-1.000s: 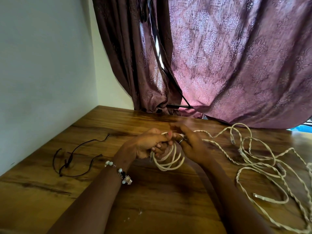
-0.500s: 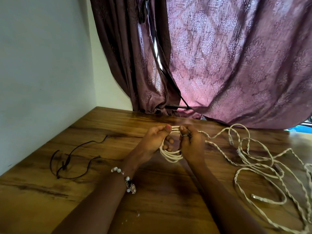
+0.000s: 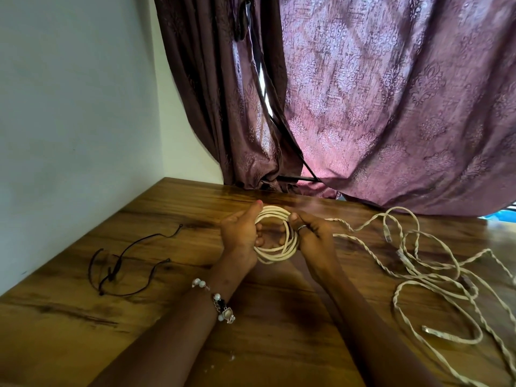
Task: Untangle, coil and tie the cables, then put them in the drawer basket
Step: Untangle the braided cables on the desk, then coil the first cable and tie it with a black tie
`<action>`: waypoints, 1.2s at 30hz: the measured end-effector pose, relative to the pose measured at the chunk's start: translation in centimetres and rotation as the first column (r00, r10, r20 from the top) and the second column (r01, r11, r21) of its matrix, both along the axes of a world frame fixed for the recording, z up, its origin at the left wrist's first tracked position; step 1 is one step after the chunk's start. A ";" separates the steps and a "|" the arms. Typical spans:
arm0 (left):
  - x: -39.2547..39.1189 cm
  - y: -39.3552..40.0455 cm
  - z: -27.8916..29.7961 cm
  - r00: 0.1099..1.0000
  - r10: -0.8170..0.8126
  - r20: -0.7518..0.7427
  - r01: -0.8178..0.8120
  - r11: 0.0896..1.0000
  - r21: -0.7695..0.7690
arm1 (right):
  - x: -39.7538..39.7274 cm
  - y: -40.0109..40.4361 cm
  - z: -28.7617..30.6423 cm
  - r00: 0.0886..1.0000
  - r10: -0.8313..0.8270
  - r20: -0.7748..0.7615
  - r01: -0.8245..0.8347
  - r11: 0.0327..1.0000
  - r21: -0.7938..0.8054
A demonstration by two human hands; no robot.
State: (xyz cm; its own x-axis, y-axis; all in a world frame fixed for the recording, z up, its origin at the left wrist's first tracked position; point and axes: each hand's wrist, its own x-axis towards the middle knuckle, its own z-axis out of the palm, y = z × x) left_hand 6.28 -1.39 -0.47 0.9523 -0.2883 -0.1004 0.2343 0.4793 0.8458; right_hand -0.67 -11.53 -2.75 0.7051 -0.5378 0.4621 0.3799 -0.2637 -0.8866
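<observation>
Head view: cream cable coil [image 3: 275, 236] held up just above the middle of the wooden tabletop [image 3: 279, 331], several loops stacked in a ring. Left hand [image 3: 241, 233] curled round the coil's left side, thumb laid along the top of the loops. Right hand [image 3: 311, 236] gripping the coil's right side, thumb on top, a ring on one finger. Uncoiled rest of the cream cable [image 3: 424, 275] trailing from the right hand toward the tabletop's right edge, lying there in loose twisted loops. Thin black cord [image 3: 117, 272] lying flat near the left edge, well apart from the coil. Beaded bracelet [image 3: 219, 303] on the left wrist. Purple curtain [image 3: 391, 107] hanging along the far edge.
</observation>
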 end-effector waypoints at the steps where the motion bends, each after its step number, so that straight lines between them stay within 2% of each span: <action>1: 0.0 0.1 0.1 1.000 -0.002 0.006 0.002 1.000 0.007 | -0.1 -0.1 0.0 1.000 0.020 -0.015 -0.019 0.999 0.025; 3: -0.1 0.2 0.3 0.999 -0.011 0.038 0.010 1.000 0.025 | -0.5 -0.4 0.2 0.998 0.051 -0.036 -0.050 0.999 0.015; 7: -0.5 -0.2 0.0 0.991 -0.030 0.129 0.018 0.995 0.095 | -1.2 -0.7 1.2 0.990 0.106 -0.094 -0.117 0.986 -0.120; 11: -0.9 -0.8 -0.6 0.981 -0.061 0.185 0.030 0.985 0.167 | -1.4 -0.5 1.8 0.984 0.079 -0.158 -0.115 0.965 -0.236; 12: -0.9 -0.9 -0.7 0.980 -0.066 0.189 0.034 0.985 0.169 | -1.3 -0.5 1.9 0.983 0.086 -0.165 -0.118 0.974 -0.195; 14: -1.1 -0.9 -0.4 0.978 -0.074 0.194 0.042 0.986 0.163 | -1.4 -0.2 1.9 0.979 0.137 -0.154 -0.138 0.990 0.004; 17: -1.3 -0.9 0.0 0.979 -0.060 0.192 0.030 0.987 0.156 | -1.5 0.5 2.2 0.982 0.162 -0.097 -0.127 0.948 0.293; 22: -1.5 -0.9 -0.1 0.990 -0.053 0.131 0.035 0.990 0.134 | -0.9 0.8 1.9 0.989 0.147 -0.034 -0.109 0.848 0.519; 26: -1.6 -0.8 0.0 0.995 -0.065 0.081 0.055 0.991 0.122 | -0.6 1.1 2.0 0.992 0.100 -0.073 -0.045 0.844 0.535; 33: -1.9 0.4 -0.1 0.995 -0.069 0.068 0.059 0.989 0.133 | -0.9 3.2 2.8 0.996 -0.060 -0.070 0.085 0.900 0.429; 36: -2.3 1.9 -0.3 0.992 -0.112 0.065 0.100 0.982 0.163 | -1.1 4.1 2.7 0.995 -0.060 -0.074 0.085 0.912 0.402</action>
